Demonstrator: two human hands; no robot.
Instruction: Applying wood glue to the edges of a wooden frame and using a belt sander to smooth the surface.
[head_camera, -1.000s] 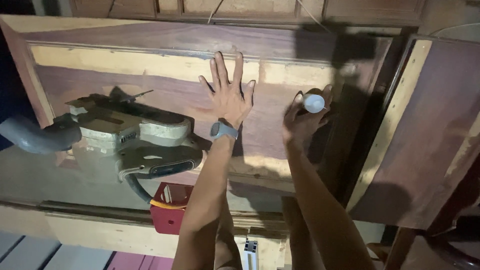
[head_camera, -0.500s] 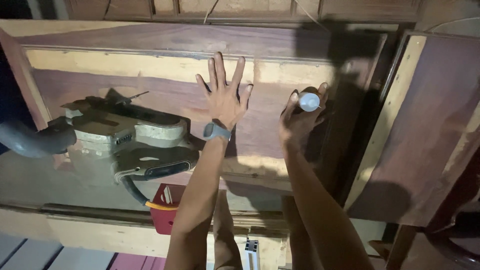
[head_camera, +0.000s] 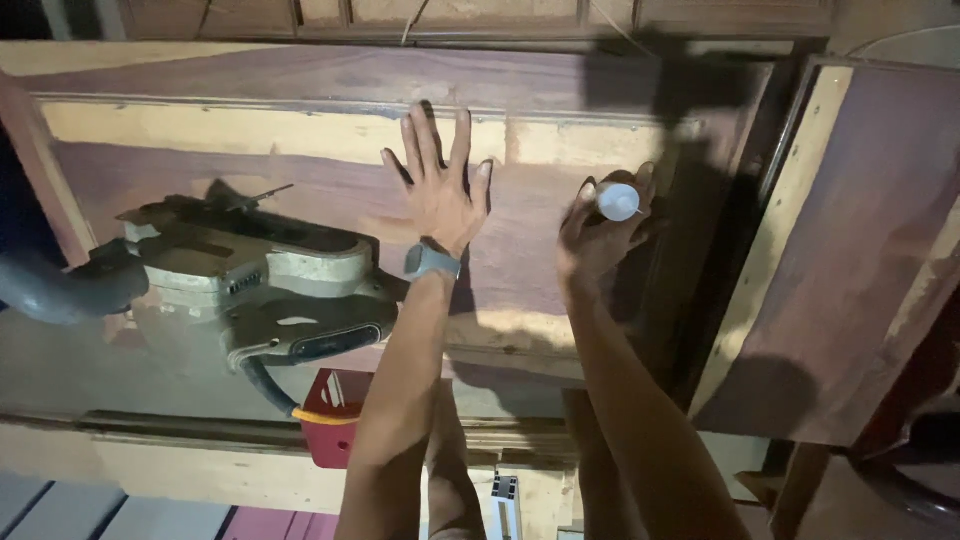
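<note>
Nearest, lying on the tabletop (head_camera: 180, 470) edge — a red box (head_camera: 335, 415). Beyond it, sitting left of the forearm — a grey belt sander (head_camera: 250, 290). Pressing flat on the reddish wooden door panel (head_camera: 300, 190), fingers spread wide — left hand (head_camera: 440, 190) wearing a wristwatch (head_camera: 432, 262). Gripping a small white round lamp (head_camera: 618, 201), held just above the panel's right part — right hand (head_camera: 600, 235).
</note>
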